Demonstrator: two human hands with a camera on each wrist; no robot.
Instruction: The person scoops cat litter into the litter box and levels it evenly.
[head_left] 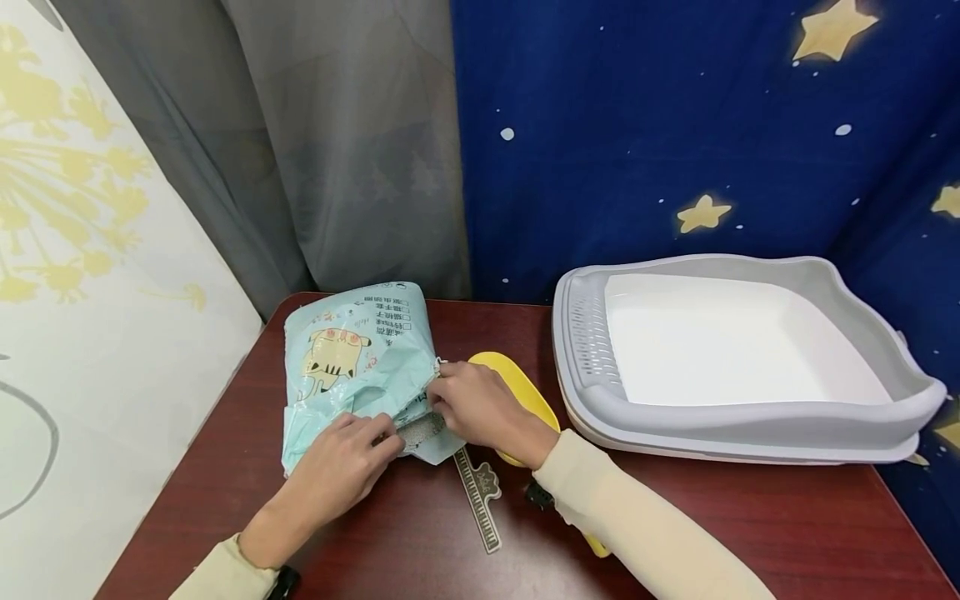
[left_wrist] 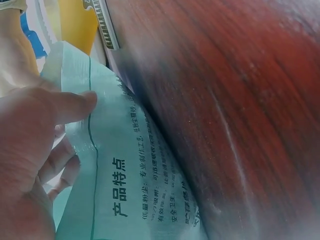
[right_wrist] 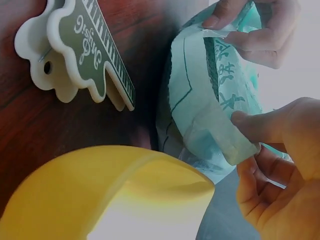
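A light teal plastic bag (head_left: 375,333) with a cartoon cat lies on the table, its mouth toward the person. Grey granules (head_left: 422,429) show in the opening. My left hand (head_left: 341,462) pinches the left side of the bag's mouth; in the left wrist view its thumb (left_wrist: 75,106) presses on the printed film. On the other side, my right hand (head_left: 480,404) pinches the bag's rim between thumb and fingers, also seen in the right wrist view. A piano-key patterned bag clip (head_left: 480,500) lies just in front of the bag, touched by neither hand.
Partly under the right forearm lies a yellow scoop (head_left: 517,383). A grey-rimmed litter box (head_left: 675,421) with a white inside takes up the right of the dark red table (head_left: 405,542). Grey and blue star-patterned curtains (head_left: 637,150) hang behind; a patterned white panel (head_left: 112,333) stands at left.
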